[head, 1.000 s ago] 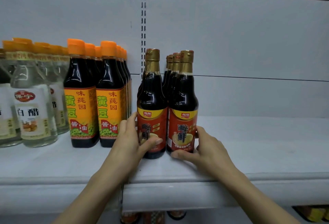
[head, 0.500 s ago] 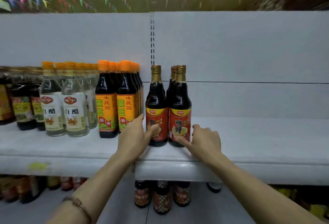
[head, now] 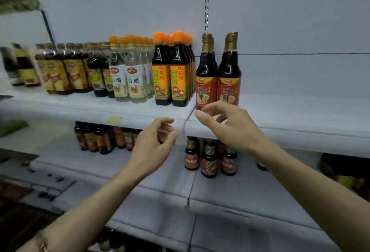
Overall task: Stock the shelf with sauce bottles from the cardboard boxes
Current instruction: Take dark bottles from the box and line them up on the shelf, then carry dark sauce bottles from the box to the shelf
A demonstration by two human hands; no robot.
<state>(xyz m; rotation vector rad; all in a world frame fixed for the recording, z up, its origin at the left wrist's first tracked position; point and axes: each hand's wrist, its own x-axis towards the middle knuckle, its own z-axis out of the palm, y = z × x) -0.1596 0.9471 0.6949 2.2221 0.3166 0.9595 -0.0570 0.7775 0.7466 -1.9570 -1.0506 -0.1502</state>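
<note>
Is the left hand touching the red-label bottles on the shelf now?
Apart. In the head view the left hand hangs below the shelf edge, fingers loosely curled, holding nothing, with white shelf visible between it and the red-label bottles.

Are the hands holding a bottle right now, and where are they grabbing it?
No, nothing is held. The left hand and right hand hang with loosely curled fingers in front of the shelf, off the red-label bottles.

The right hand point(head: 230, 125) hides the red-label bottles' point(head: 228, 83) bases; far-left bottles point(head: 24, 67) are blurred.
</note>
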